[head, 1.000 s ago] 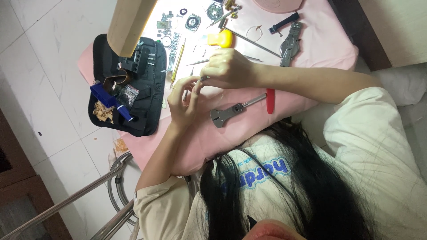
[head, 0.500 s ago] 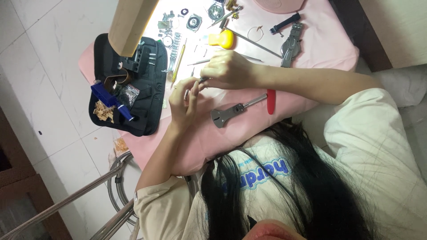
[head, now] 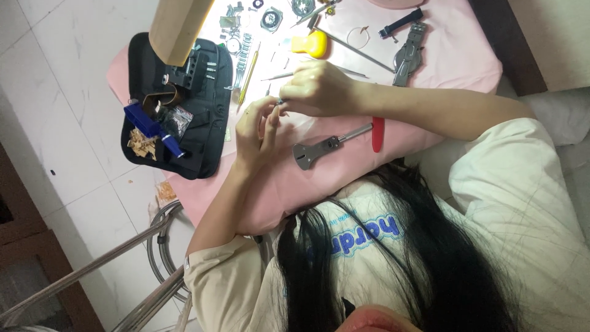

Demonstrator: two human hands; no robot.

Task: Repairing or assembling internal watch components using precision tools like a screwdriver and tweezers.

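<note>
The person's two hands are meeting over the pink table cover (head: 455, 55) in the upper middle of the frame. Which hand is which cannot be told from this inverted view. The lower hand (head: 257, 132) is curling its fingers around something too small to identify, while the upper hand (head: 316, 89) is pinching a thin tool against it. Just below them a metal wrench with a red handle (head: 335, 144) is lying. A yellow-handled tool (head: 310, 43) is resting near the top edge, and a black tool case (head: 200, 123) is sitting at the upper left.
</note>
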